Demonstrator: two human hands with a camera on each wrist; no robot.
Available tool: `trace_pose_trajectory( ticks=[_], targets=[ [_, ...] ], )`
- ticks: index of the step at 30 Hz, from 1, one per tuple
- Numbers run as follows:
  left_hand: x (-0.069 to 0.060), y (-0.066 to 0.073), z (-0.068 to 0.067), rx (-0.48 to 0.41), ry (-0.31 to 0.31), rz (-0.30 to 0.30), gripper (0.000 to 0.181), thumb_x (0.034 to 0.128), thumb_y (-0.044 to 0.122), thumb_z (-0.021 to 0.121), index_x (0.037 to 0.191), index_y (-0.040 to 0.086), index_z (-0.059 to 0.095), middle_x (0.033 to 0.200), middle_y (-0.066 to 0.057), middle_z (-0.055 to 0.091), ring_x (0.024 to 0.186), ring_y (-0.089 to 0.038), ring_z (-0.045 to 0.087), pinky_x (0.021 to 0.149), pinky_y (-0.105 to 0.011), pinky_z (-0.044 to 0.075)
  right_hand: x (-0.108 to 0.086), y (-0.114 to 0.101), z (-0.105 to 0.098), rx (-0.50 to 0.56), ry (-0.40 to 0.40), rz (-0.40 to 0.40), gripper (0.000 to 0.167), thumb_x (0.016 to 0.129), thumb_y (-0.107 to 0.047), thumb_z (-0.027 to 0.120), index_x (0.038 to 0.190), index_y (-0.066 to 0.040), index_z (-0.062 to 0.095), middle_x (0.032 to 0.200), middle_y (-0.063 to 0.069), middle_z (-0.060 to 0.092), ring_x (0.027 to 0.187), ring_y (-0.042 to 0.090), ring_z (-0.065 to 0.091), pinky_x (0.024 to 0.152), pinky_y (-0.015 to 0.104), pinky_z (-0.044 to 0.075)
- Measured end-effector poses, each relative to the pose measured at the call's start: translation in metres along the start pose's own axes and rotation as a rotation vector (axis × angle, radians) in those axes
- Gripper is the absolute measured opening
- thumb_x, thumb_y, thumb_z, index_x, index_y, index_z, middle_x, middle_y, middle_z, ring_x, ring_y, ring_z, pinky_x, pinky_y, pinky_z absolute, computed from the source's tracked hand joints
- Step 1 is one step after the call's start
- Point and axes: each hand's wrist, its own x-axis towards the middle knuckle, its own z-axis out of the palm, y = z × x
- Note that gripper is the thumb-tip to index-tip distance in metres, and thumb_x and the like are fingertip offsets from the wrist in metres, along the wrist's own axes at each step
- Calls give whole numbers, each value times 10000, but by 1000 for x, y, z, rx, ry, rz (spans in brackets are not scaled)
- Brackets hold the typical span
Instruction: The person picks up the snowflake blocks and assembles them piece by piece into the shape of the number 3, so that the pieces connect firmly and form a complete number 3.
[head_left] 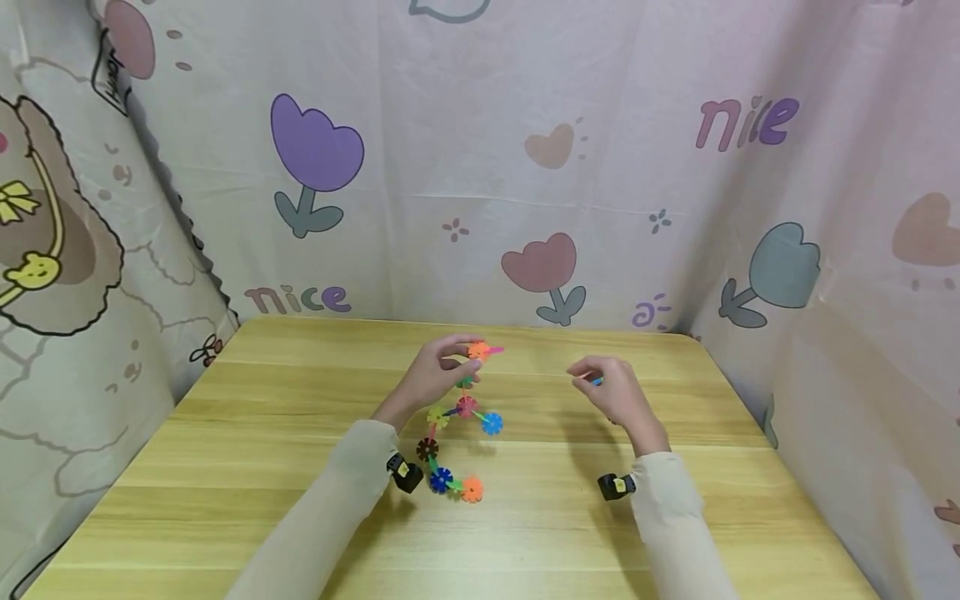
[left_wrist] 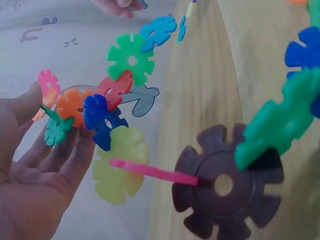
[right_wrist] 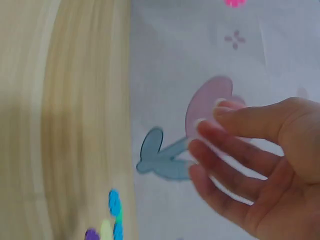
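Observation:
My left hand (head_left: 431, 375) holds the upper end of a branching chain of colourful notched plastic discs, pinching it near an orange disc (head_left: 478, 351) with a pink one beside it. In the left wrist view a yellow disc (left_wrist: 121, 172), a pink disc seen edge-on and a dark brown disc (left_wrist: 222, 185) hang nearest the camera. One branch reaches out to a blue disc (head_left: 492, 423); the lowest end carries another orange disc (head_left: 472, 489). To the right, my right hand (head_left: 617, 392) hovers with loosely bent fingers; the right wrist view shows nothing between the thumb and fingers (right_wrist: 217, 160).
Partly behind my right hand are more discs, among them a blue disc (right_wrist: 114, 202) and a purple disc (right_wrist: 92, 235). The wooden table (head_left: 247, 467) ends at a patterned cloth (head_left: 442, 150) at the back and sides.

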Motion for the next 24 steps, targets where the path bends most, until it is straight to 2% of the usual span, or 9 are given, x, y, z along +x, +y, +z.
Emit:
trace_pose_trajectory(
  ticks=[5,9,14,18,24],
  targets=[
    [-5,-2,-1,-20,60,-7,398,1010,241,685,1397,181,616,1215,-216,695,892,-381,759,835,-513,629,-10,18,-9,-48,-87,107,180,955,-31,692,1120,19,745,1095,202,757,969,324,723,768,395,618],
    [-10,-4,-2,-47,110,-13,391,1009,253,686,1391,199,619,1152,-184,698,927,-467,737,819,-413,641,-15,31,-12,-74,-136,172,206,941,-27,701,1134,37,736,1119,236,743,977,343,722,796,416,624],
    [-17,-7,-3,-82,147,-18,410,1004,243,694,1401,180,613,1128,-189,695,883,-397,759,772,-313,638,-18,46,-12,-129,-154,212,217,903,-22,731,1109,46,737,1084,236,742,988,365,714,866,481,599],
    [-21,-10,-2,-101,152,-28,430,1001,245,698,1412,155,604,1154,-216,693,895,-425,755,748,-300,637,-20,56,-9,-161,-151,234,202,881,-35,760,1073,27,746,1064,220,739,999,361,692,914,528,562],
    [-24,-13,0,-98,156,-45,440,998,242,703,1417,157,601,1197,-209,685,892,-387,761,760,-317,639,-23,66,-5,-172,-162,244,229,830,-8,799,1049,30,744,1047,228,742,990,370,693,939,561,546]
  ],
)
